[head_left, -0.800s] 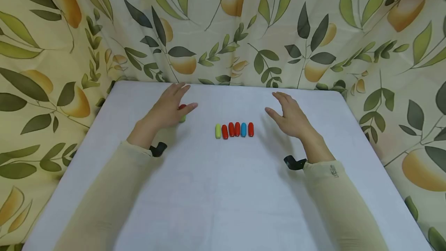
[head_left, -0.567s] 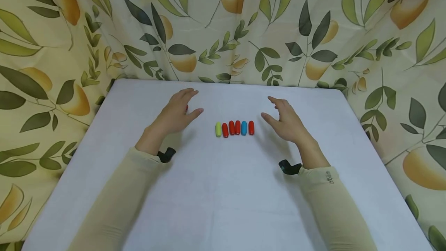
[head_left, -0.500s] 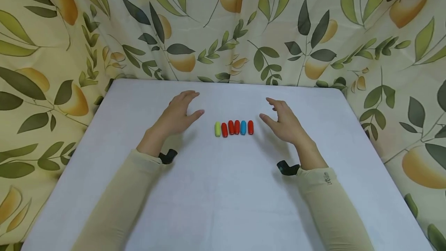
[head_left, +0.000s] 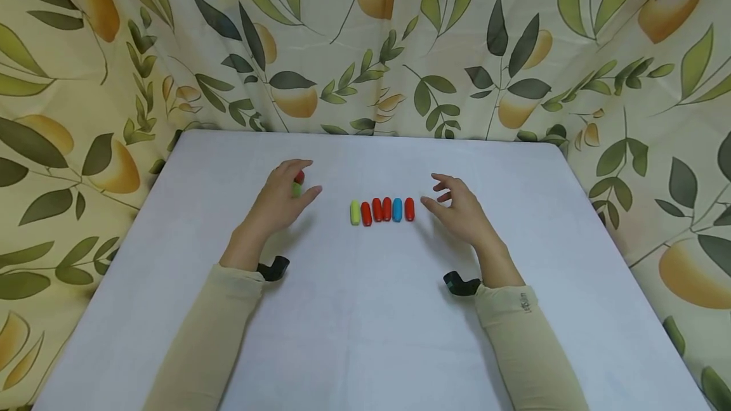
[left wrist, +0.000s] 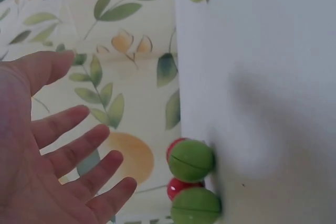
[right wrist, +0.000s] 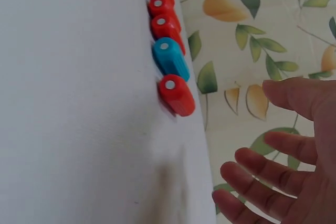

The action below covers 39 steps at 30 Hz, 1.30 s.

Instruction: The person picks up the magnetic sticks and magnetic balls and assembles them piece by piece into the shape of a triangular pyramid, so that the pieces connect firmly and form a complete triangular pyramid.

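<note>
- While left hand (head_left: 276, 198) and right hand (head_left: 461, 214) spread fingers (left wrist: 77, 150), the blue block (head_left: 397, 210) lies between glossy red blocks (head_left: 409, 209).
- Left of it: lime block (head_left: 355, 213), green balls (left wrist: 192, 162).
- Right sleeve (head_left: 528, 347): lettering (head_left: 525, 302) ending "Slim".

Bare white tabletop (head_left: 334, 233) gives passage between left hand (head_left: 276, 198) and the six-piece row (head_left: 387, 209); gap from the row's red end piece (head_left: 409, 209) to right hand (head_left: 461, 213) is narrow. Green balls (left wrist: 191, 161) and red balls (left wrist: 180, 188) obstruct the space beside left hand's palm.

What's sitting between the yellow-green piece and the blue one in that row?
Three red pieces, side by side, as the head view shows.
</note>
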Available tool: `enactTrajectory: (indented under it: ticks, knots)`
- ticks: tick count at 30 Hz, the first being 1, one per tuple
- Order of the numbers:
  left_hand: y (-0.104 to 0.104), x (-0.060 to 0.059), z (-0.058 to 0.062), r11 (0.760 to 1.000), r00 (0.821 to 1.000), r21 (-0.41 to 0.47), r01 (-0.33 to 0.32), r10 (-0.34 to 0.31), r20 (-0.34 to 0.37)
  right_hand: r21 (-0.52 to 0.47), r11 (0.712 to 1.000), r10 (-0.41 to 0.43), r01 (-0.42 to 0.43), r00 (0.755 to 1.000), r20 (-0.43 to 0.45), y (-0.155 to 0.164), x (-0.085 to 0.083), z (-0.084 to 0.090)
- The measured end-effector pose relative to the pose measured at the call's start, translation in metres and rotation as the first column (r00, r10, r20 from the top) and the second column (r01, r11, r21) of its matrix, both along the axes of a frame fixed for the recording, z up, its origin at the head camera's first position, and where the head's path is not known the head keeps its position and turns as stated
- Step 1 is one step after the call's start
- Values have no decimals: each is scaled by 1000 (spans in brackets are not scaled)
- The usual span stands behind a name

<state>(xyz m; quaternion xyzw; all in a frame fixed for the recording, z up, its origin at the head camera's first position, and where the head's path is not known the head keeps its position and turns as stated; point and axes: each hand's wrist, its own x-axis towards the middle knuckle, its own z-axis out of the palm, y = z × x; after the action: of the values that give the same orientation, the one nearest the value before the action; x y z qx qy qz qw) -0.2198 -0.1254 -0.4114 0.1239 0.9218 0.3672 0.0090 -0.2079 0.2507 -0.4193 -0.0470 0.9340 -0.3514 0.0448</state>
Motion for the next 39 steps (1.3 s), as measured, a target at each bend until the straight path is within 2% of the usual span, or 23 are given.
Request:
enactTrajectory:
  ticks: [6, 11, 13, 19, 22, 29, 39]
  knots:
    - [-27, -6, -13, 996, 997, 49, -73, 73, 12, -22, 1000, 6, -6, 1000, 16, -6, -3, -13]
    - [-51, -12, -19, 985, 986, 54, -165, 164, 13, -9, 1000, 20, -20, 1000, 13, -8, -3, -18]
    - [-57, -14, -23, 982, 983, 44, -183, 182, 30, 1, 1000, 23, -23, 1000, 18, -9, -3, -20]
    - [-62, -14, -39, 987, 982, -7, -162, 162, 93, 44, 998, 33, -34, 999, 33, -9, -1, -27]
    - [-63, -13, -42, 989, 984, -15, -144, 145, 104, 55, 997, 43, -44, 999, 24, -10, 1, -29]
    - [-62, -15, -41, 994, 988, -45, -102, 107, 113, 78, 995, 62, -60, 998, -24, -14, 3, -28]
    - [-60, -15, -34, 989, 976, -30, -146, 148, 158, 124, 989, 80, -78, 997, -14, -20, 3, -28]
